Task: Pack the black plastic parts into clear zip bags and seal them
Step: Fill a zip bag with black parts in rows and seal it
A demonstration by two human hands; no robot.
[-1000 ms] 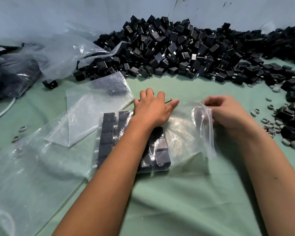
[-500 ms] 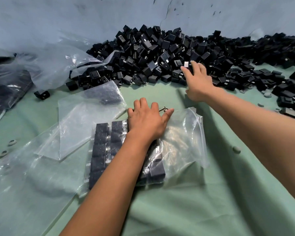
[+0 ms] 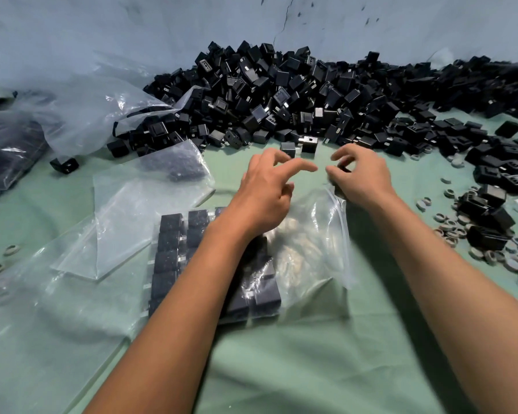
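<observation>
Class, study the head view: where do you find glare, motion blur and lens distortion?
Head view: glare streaks the clear plastic zip bag over the black plastic parts; the right hand has smeared, motion-blurred fingertips, the left hand is sharper; the wide lens bows the green cloth table and the pale wall at the edges.

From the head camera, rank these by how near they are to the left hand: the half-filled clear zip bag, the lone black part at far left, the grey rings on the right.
1. Half-filled clear zip bag: directly under the left hand.
2. Grey rings: off to the right, beyond the right hand.
3. Lone black part: far left, by the crumpled plastic.
</observation>
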